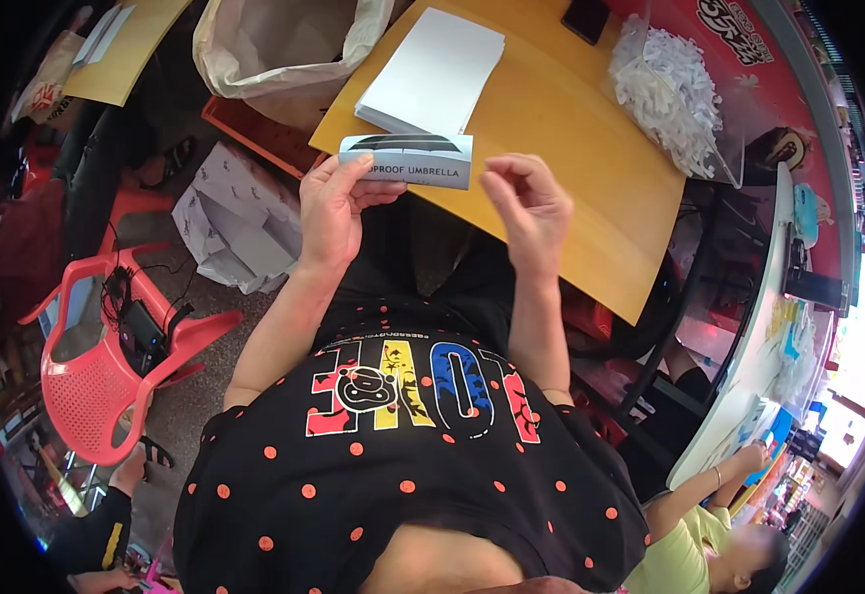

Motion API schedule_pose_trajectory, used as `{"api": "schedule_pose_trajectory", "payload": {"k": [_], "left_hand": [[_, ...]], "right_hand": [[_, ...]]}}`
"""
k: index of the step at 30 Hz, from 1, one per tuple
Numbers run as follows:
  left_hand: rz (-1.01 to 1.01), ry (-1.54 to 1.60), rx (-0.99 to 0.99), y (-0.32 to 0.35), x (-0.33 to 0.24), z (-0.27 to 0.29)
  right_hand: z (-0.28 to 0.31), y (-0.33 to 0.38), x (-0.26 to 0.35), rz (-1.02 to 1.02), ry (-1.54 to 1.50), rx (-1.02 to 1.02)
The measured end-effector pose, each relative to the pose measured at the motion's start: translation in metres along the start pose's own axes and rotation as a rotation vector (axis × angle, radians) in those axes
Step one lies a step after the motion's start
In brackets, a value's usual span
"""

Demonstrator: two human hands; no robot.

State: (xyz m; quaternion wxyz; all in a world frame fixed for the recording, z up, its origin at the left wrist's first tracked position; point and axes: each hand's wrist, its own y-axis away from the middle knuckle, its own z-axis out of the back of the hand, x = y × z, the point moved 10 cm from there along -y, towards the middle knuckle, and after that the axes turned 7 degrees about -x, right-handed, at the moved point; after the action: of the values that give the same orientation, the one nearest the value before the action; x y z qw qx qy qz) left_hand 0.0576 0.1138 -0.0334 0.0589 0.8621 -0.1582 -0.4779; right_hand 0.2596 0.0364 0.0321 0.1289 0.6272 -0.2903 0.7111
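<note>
My left hand [338,203] is closed round the left end of a curved grey printed card [432,163], thumb on its face and fingers behind. A dark umbrella is pictured along the card's upper part. Just off the card's right end is my right hand [529,203], its thumb and fingers drawn together. Whatever they pinch, if anything, is too small to make out. Right behind the card, a stack of white sheets [437,69] lies on the yellow-brown table [561,129].
A clear bag of small white pieces [670,94] lies at the table's right, a dark phone [586,18] at its far edge. Left of the table stand a large pale sack [284,74], an orange crate [254,134] and a pink chair [96,396]. Another person [700,544] sits at lower right.
</note>
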Motion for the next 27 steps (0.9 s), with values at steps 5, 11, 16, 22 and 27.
{"api": "schedule_pose_trajectory", "payload": {"k": [5,11,16,22,27], "left_hand": [[-0.029,-0.045,0.013,0.003,-0.001,-0.008],[-0.076,-0.097,0.031,0.009,-0.003,-0.010],[-0.120,-0.133,0.038,0.011,-0.003,-0.011],[-0.159,-0.182,0.025,0.010,-0.003,-0.005],[-0.172,-0.201,0.058,0.017,0.002,-0.014]], "right_hand": [[-0.007,0.008,-0.015,-0.140,-0.059,-0.056],[-0.004,0.011,-0.018,-0.227,-0.117,-0.111],[-0.002,0.010,-0.037,-0.284,-0.168,-0.097],[-0.025,0.019,-0.045,-0.534,-0.419,-0.004],[-0.042,0.029,-0.051,-0.545,-0.462,0.081]]}}
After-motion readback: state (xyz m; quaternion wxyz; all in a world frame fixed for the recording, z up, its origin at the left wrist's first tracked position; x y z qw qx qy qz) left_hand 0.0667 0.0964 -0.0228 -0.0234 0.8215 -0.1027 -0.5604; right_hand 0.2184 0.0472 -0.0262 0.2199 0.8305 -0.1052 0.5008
